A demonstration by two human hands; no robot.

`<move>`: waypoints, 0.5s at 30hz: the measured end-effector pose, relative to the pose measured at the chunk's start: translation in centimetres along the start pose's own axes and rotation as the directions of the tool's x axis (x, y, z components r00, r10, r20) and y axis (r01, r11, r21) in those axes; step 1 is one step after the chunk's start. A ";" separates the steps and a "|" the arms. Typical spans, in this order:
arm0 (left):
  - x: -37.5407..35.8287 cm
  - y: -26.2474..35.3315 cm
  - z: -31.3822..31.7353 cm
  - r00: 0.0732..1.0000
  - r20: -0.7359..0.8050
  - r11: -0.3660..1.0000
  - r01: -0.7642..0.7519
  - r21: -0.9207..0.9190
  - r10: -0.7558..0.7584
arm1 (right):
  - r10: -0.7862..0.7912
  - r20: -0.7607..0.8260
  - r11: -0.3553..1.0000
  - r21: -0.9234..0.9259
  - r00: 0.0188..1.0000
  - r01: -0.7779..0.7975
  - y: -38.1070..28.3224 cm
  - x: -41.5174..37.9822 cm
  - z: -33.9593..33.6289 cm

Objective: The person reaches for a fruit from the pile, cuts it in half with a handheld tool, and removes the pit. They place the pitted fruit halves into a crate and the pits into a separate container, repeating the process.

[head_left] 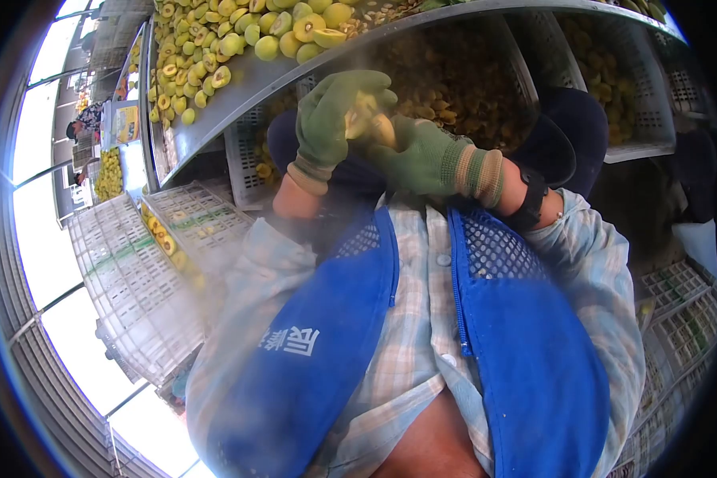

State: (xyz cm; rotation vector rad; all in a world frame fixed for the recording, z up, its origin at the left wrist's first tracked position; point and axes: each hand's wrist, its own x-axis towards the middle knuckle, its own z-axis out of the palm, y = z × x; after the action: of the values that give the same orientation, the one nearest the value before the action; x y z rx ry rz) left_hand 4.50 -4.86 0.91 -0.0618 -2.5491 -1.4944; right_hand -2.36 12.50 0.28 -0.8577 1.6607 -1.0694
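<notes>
In front of my chest, both hands meet around a cut yellow-green fruit (pixel 360 115) that looks like a plum or apricot. My left hand (pixel 333 119), in a green knit glove, curls its fingers round it from the left. My right hand (pixel 426 155), gloved alike, is closed at the right, its thumb side against an orange-brown cut piece (pixel 383 131). Haze on the lens blurs where the pieces join. Beyond the hands, a metal table (pixel 223 107) bears a heap of halved fruit (pixel 207 48), some with pits showing.
Under the table's edge a crate holds brownish fruit pieces (pixel 446 88); another crate (pixel 637 139) with fruit stands at the right. White plastic crates (pixel 127 263) are stacked at the left, with more crates (pixel 677 311) at the lower right. Another person (pixel 88 119) is far left.
</notes>
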 end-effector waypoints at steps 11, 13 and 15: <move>-0.2 1.0 0.7 0.995 -0.096 1.000 0.001 -0.011 -0.002 | -0.234 -0.288 0.910 -0.402 0.929 0.104 0.7 -0.5 0.5; -0.1 1.3 0.7 0.997 -0.074 0.999 0.013 -0.046 -0.016 | -0.235 -0.286 0.904 -0.414 0.929 0.101 0.8 -0.4 0.4; 0.2 1.3 0.4 0.999 -0.046 0.999 0.017 -0.050 -0.019 | -0.249 -0.299 0.893 -0.438 0.921 0.099 0.9 0.1 0.4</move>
State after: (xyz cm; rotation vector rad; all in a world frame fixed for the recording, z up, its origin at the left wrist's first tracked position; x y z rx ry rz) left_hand 4.38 -3.94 1.88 -0.0111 -2.4835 -1.5471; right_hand -2.06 12.64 -0.69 -1.1645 2.1965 -1.0487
